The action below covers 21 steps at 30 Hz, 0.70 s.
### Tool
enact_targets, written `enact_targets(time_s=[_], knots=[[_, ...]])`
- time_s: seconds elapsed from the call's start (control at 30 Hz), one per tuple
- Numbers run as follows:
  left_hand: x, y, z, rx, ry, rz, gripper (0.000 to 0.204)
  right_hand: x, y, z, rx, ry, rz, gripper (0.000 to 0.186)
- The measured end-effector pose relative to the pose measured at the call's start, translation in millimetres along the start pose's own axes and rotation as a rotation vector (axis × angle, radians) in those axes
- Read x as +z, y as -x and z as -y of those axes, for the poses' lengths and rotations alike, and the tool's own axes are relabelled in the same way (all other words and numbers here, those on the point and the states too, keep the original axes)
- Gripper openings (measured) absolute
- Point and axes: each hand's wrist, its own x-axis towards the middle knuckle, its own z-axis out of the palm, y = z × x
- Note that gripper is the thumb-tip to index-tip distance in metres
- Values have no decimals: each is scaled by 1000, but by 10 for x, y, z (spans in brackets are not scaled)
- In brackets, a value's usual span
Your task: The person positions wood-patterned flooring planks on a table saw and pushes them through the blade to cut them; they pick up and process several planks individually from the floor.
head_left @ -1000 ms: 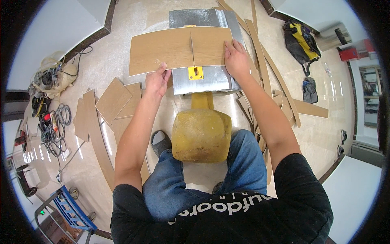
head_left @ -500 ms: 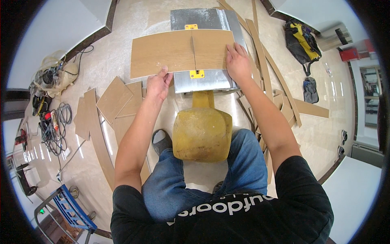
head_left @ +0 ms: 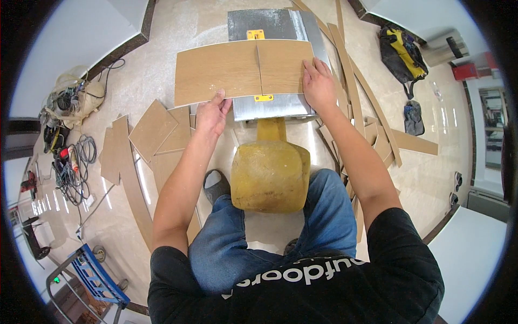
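Wood-toned board [head_left: 218,73], dark line across it: laid over grey metal counter [head_left: 264,22], left end overhanging; left hand [head_left: 215,114]: nearly closed, pinching near edge, thumb on top; right hand [head_left: 319,85]: half-open, fingers touching right end, grip beneath hidden

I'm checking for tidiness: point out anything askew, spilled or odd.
Wood-grain offcuts overlap askew left of the metal saw table, and black cables lie tangled farther left, both untidy. Whitish smears, possibly dust, mark the floor beyond the wood-grain board, whose slit looks like a saw cut, not damage.
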Motion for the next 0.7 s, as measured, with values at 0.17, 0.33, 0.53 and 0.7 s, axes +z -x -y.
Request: enact_targets(time_s=[0.17, 0.33, 0.53, 0.7], knots=[[-46, 2, 17, -7, 4, 22, 31, -5, 24, 3, 6, 14, 10, 38], [-37, 55, 22, -6, -2, 11, 31, -26, 60, 15, 18, 18, 16, 38], [-64, 78, 30, -4, -1, 21, 32, -14, 86, 3, 24, 15, 14, 39], [-85, 92, 46, -13, 1, 17, 33, -22, 102, 9, 29, 19, 22, 39]])
